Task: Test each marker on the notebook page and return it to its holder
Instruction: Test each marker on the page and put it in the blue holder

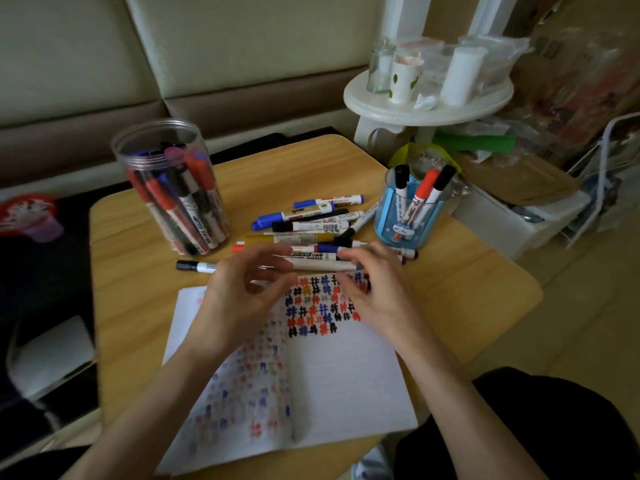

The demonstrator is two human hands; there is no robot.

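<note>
An open notebook (346, 375) lies on the wooden table (138, 306), its pages covered with coloured hash marks. Just above its top edge, my left hand (239, 303) and my right hand (377, 292) meet at a white marker (311, 267). The left fingers curl round its left end; the right fingertips pinch its teal-tipped right end. Behind it lies a pile of loose markers (311, 223). A clear jar (173, 188) full of markers stands at the back left. A blue holder (408, 216) with three markers stands at the back right.
A black-capped marker (194, 266) lies alone left of my hands. A white round stand (426, 102) with cups and jars rises behind the table's far right corner. A red-lidded object (27, 213) sits off the table's left edge, and boxes and bags crowd the right.
</note>
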